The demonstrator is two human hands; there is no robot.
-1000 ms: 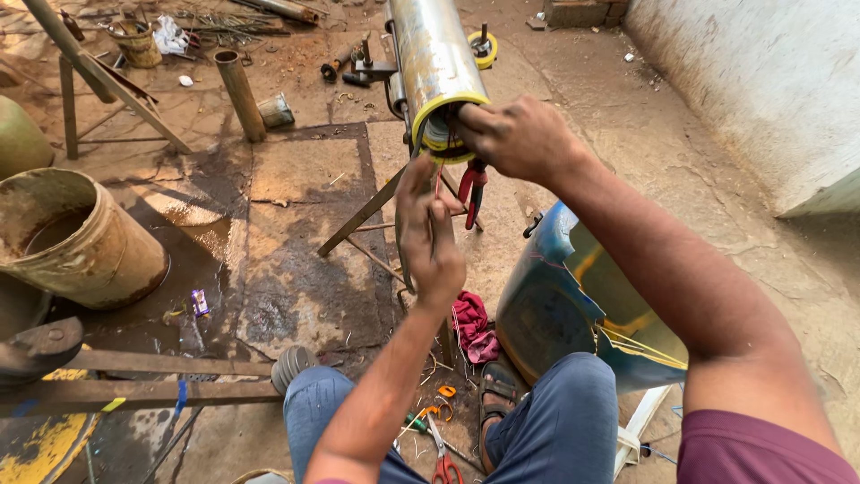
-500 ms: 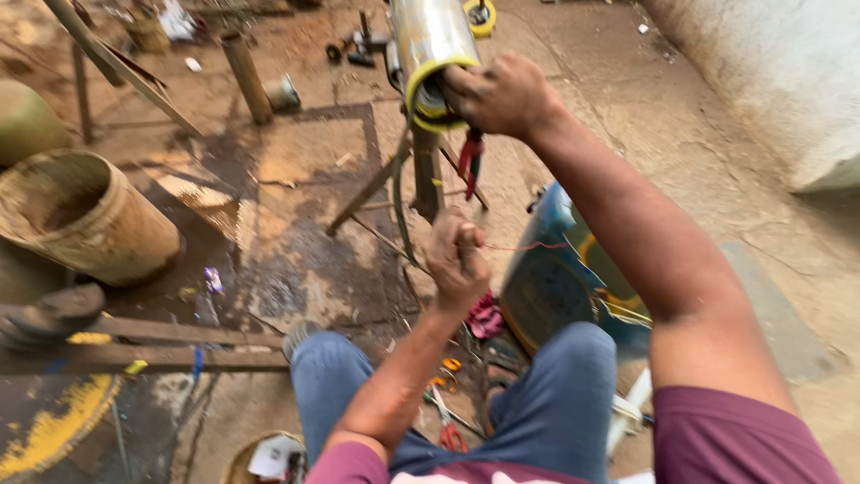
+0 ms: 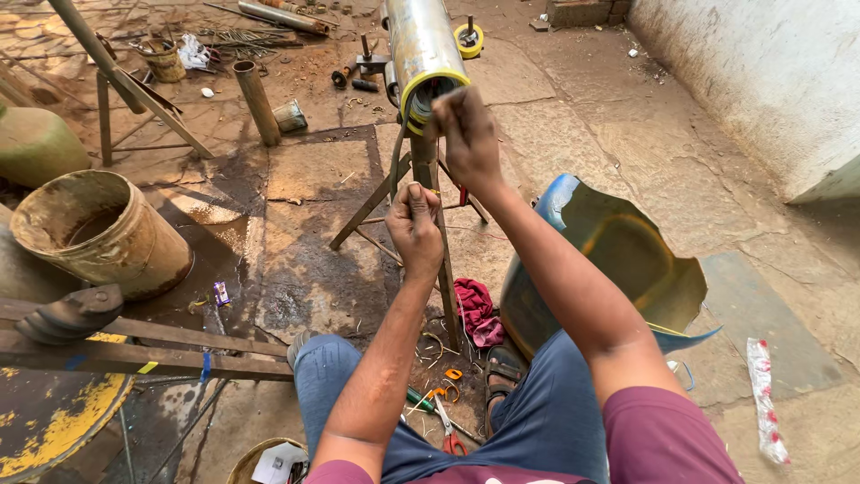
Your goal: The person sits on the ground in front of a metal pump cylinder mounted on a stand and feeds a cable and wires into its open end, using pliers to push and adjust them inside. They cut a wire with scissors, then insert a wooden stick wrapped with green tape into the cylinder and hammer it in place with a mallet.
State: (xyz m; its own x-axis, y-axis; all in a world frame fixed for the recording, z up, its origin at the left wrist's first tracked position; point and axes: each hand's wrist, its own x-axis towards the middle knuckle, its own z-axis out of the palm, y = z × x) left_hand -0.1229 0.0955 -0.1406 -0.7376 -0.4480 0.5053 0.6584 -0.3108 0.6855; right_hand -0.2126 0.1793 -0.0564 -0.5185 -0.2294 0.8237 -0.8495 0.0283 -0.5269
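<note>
While seated low, knees in blue trousers (image 3: 537,421) spread round scissors (image 3: 445,421) and wire scraps on the stained stone floor (image 3: 573,134). Left hand (image 3: 415,229) clenched into a fist round a thin wire running up toward the cylinder. Right hand (image 3: 466,134) pressed against the open yellow-rimmed end of the metal cylinder (image 3: 421,49), fingers curled over the windings inside; grip itself hard to tell. Cylinder resting on a steel tripod stand (image 3: 430,224), legs splayed between the knees. Cut blue drum (image 3: 618,260) crowding the right arm, red rag (image 3: 475,309) just beside the stand. Rusty bucket (image 3: 98,233) and planks (image 3: 152,345) hemming the left. Open floor beyond, white wall (image 3: 761,81) far right.
</note>
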